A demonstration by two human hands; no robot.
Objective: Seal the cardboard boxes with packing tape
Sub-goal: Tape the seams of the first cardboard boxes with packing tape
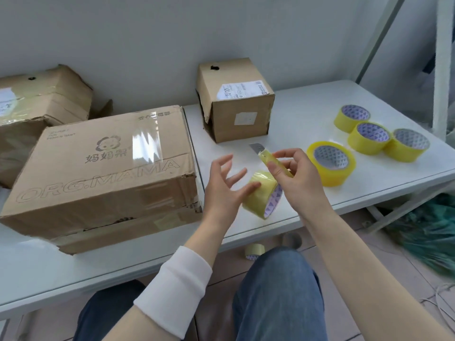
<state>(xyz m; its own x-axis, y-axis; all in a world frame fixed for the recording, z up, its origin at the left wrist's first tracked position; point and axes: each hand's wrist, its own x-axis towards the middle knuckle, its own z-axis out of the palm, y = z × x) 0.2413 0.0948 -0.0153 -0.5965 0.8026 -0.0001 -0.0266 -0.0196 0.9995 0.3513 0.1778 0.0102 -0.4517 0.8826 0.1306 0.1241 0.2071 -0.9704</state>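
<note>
A large cardboard box (98, 173) printed ORG.MAMA lies on the white table (295, 114), with a strip of clear tape across its top. A smaller cardboard box (236, 102) stands behind it by the wall, its left flap torn open. My right hand (299, 175) grips a yellow utility knife (264, 156) with the blade out, pointing up and left. Below the knife a yellow tape roll (262, 193) is tilted in the air between my hands. My left hand (224, 183) has its fingers spread, and the fingertips touch the roll's outer side.
Several yellow tape rolls lie on the table at the right, the nearest (331, 166) just beside my right hand. A worn, taped box (37, 107) sits at the far left. Another tape roll (254, 251) lies on the floor under the table edge.
</note>
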